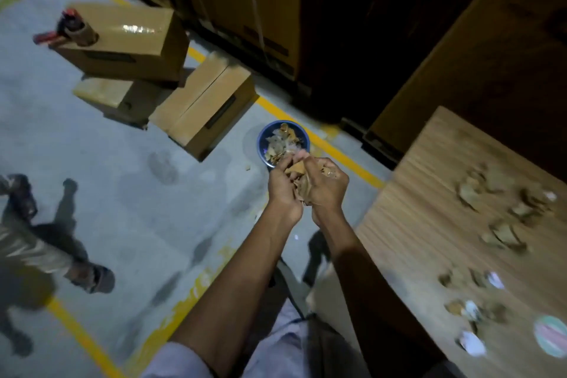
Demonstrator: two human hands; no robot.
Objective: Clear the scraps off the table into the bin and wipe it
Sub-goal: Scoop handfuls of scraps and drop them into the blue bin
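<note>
Over the floor beside the desk, the left grip and right grip curl together round a bundle of scraps, by the near rim of the blue bin, which is partly filled. Loose scraps lie scattered on the desk.

The wood-grain counter carries brown scraps strewn from its far edge to its near edge, with white paper bits among them and a round pastel disc near the near edge. On the grey floor, crossed by yellow lines, a blue bin stands off the counter's far left corner, with cardboard boxes just beyond.
</note>
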